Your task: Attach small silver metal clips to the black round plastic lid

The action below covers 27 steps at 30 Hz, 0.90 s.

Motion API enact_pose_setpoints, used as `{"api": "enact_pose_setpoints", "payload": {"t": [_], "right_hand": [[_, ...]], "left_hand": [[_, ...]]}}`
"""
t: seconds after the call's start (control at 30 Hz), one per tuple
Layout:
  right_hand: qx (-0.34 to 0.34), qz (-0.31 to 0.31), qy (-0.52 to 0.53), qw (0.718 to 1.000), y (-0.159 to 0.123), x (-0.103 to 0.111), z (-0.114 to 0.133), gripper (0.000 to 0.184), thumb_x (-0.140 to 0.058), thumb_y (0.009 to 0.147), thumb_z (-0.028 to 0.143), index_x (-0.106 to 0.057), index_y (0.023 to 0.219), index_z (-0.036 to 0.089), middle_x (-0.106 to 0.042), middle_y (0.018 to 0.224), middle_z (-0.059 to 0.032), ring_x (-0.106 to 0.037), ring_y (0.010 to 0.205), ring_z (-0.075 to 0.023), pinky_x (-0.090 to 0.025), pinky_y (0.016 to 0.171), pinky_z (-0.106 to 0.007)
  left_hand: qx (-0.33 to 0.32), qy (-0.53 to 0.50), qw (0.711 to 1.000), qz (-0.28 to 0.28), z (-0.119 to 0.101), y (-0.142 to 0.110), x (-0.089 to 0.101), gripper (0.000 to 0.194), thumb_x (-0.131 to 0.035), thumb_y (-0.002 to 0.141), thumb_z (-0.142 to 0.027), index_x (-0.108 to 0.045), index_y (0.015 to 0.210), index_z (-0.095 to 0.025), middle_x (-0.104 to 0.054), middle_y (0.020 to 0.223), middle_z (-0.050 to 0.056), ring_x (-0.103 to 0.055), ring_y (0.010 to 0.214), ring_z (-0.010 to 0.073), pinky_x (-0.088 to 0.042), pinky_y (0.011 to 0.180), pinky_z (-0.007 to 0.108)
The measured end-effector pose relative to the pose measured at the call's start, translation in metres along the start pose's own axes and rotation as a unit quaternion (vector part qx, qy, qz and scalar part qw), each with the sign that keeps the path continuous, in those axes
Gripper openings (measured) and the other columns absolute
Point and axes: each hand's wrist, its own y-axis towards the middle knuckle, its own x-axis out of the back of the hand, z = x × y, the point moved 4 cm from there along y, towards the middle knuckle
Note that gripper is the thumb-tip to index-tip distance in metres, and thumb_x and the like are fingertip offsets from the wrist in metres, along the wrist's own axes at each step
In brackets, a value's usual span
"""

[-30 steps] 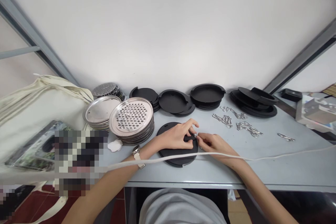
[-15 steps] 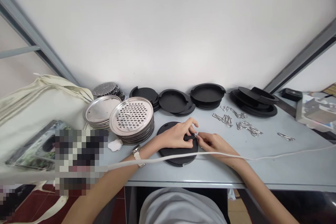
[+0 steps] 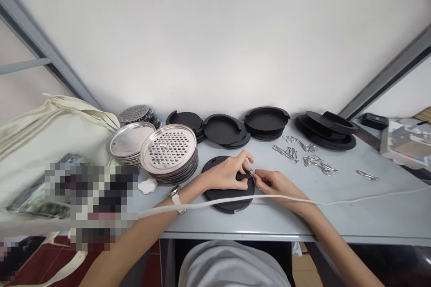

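A round black plastic disc [image 3: 222, 203] lies on the table in front of me. My left hand [image 3: 230, 172] rests on it, thumb and fingers curved apart and gripping it near its right side. My right hand [image 3: 273, 182] is closed in a pinch at the disc's right edge, with a small silvery metal piece [image 3: 251, 173] at the fingertips. That piece looks like the wire clips on the table, but most of it is hidden. Several loose wire clips [image 3: 318, 164] lie farther right, and a single wire clip [image 3: 367, 175] sits apart from them.
Stacked metal grater discs [image 3: 168, 147] and plain metal discs [image 3: 131, 140] stand at left. Black round trays [image 3: 222, 129] line the wall. A white cable [image 3: 286, 197] crosses in front of my forearms. A cream bag [image 3: 67, 130] is at far left, a white box [image 3: 404, 143] at right.
Almost nothing differs. Both hands keep their places at the disc, and the right fingertips have shifted only very slightly around the metal piece.
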Motion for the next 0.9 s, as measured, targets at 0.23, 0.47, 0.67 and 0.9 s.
{"api": "enact_pose_setpoints", "payload": {"t": [0.23, 0.47, 0.67, 0.9], "right_hand": [[-0.007, 0.008, 0.007, 1.000, -0.0009, 0.0018, 0.0024, 0.035, -0.035, 0.087, 0.041, -0.041, 0.061, 0.018, -0.034, 0.055, 0.0045, -0.030, 0.053, -0.0093, -0.023, 0.048, -0.021], [-0.005, 0.009, 0.011, 1.000, -0.0006, 0.0017, 0.0009, 0.036, -0.036, 0.086, 0.042, -0.038, 0.059, 0.018, -0.031, 0.056, 0.0046, -0.027, 0.053, -0.0088, -0.021, 0.047, -0.021], [-0.004, 0.015, 0.024, 1.000, -0.0008, 0.0027, 0.0017, 0.033, -0.037, 0.086, 0.038, -0.036, 0.059, 0.018, -0.029, 0.057, 0.0047, -0.027, 0.054, -0.0087, -0.021, 0.048, -0.021], [-0.007, 0.011, 0.031, 0.999, -0.0007, 0.0035, 0.0003, 0.032, -0.040, 0.084, 0.036, -0.038, 0.058, 0.018, -0.030, 0.056, 0.0051, -0.027, 0.053, -0.0087, -0.022, 0.047, -0.021]], "left_hand": [[-0.009, 0.002, 1.000, 0.000, -0.0006, 0.0000, 0.0006, 0.043, -0.061, 0.066, -0.014, -0.038, 0.102, -0.019, -0.057, 0.093, 0.004, -0.057, 0.081, 0.0132, -0.049, 0.075, 0.029], [-0.012, 0.003, 1.000, 0.002, -0.0001, -0.0003, 0.0002, 0.042, -0.061, 0.066, -0.015, -0.037, 0.100, -0.019, -0.058, 0.092, 0.004, -0.058, 0.082, 0.0140, -0.049, 0.074, 0.028], [0.003, 0.010, 1.000, 0.004, 0.0013, 0.0001, -0.0004, 0.045, -0.062, 0.064, -0.013, -0.038, 0.101, -0.019, -0.058, 0.094, 0.004, -0.058, 0.082, 0.0141, -0.048, 0.074, 0.028], [0.001, -0.001, 1.000, 0.003, 0.0005, 0.0002, 0.0003, 0.042, -0.062, 0.064, -0.013, -0.037, 0.098, -0.020, -0.058, 0.092, 0.003, -0.059, 0.082, 0.0147, -0.048, 0.072, 0.028]]}}
